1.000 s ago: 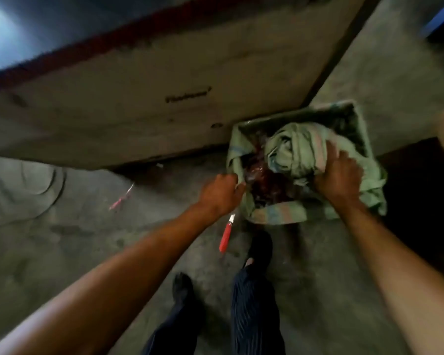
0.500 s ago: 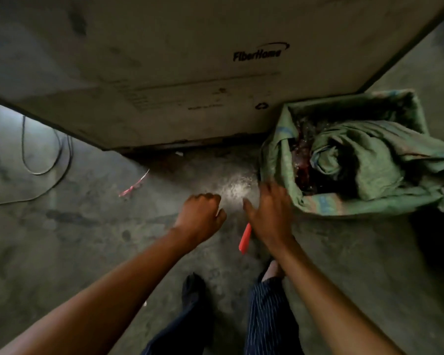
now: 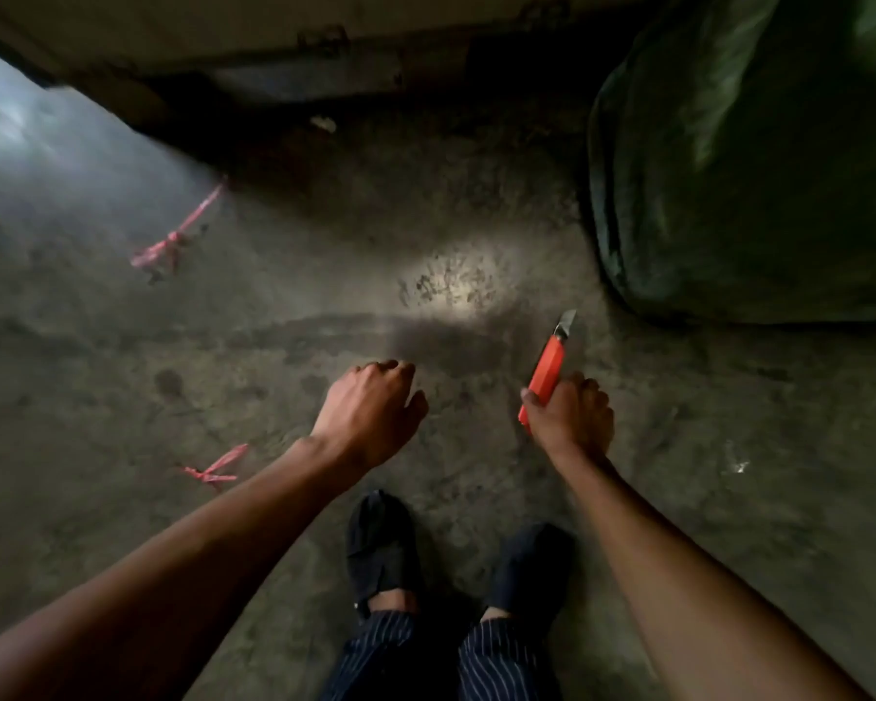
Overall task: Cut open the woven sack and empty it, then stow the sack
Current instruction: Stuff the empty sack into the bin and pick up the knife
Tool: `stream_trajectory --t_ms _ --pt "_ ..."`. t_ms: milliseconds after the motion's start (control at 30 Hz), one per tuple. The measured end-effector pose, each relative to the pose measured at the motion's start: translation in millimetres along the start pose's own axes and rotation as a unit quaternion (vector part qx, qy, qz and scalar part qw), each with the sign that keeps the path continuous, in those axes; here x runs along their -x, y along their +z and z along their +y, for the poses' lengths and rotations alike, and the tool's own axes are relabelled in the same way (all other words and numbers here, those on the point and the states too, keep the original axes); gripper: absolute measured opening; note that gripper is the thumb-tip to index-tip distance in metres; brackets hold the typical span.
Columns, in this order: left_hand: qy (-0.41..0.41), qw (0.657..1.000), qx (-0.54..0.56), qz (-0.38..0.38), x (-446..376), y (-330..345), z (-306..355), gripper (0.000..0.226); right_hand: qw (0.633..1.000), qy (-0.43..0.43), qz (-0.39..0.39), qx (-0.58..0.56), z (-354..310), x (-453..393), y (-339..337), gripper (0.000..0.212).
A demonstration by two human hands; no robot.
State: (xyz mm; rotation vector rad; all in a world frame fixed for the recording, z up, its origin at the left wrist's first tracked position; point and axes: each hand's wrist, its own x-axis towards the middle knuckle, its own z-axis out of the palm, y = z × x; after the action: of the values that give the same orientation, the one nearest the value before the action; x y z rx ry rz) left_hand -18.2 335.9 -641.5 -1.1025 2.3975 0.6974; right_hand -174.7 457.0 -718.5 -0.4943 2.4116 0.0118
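The green woven sack (image 3: pixel 744 159) fills the upper right of the view, standing on the concrete floor; only its dark outer side shows. My right hand (image 3: pixel 572 417) is closed around an orange utility knife (image 3: pixel 547 371), blade out and pointing up toward the sack's lower left corner, a short way from it. My left hand (image 3: pixel 370 412) hovers over the floor to the left of the knife, fingers curled and holding nothing.
A large cardboard box edge (image 3: pixel 274 53) runs along the top. Two pink string scraps lie on the floor, one (image 3: pixel 178 235) at upper left and one (image 3: pixel 216 465) beside my left forearm. My dark shoes (image 3: pixel 380 543) stand below my hands.
The knife has passed from my left hand to my right hand. Both hands have left the sack, and the view has tilted down and closer to the floor.
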Motion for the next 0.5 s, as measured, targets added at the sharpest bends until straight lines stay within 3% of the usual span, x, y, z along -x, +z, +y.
stream_trajectory --t_ms 100,267,400,500 --pt "0.0 1.0 0.004 0.001 -9.8 36.5 -14.9 0.032 0.998 0.052 -0.01 -0.041 1.9 -22.8 41.8 0.068" --pt "0.002 1.0 0.012 0.0 0.4 52.3 -26.6 0.031 0.992 0.07 -0.003 -0.1 0.4 -35.7 53.1 0.053" --pt "-0.038 0.997 0.043 0.045 24.2 4.9 -26.3 0.03 0.958 0.062 -0.072 -0.27 -8.5 -19.3 26.2 0.041" --pt "-0.065 0.99 0.067 0.11 57.5 -73.1 -14.9 0.028 0.925 0.012 -0.071 -0.373 -40.2 36.4 -55.6 0.015"
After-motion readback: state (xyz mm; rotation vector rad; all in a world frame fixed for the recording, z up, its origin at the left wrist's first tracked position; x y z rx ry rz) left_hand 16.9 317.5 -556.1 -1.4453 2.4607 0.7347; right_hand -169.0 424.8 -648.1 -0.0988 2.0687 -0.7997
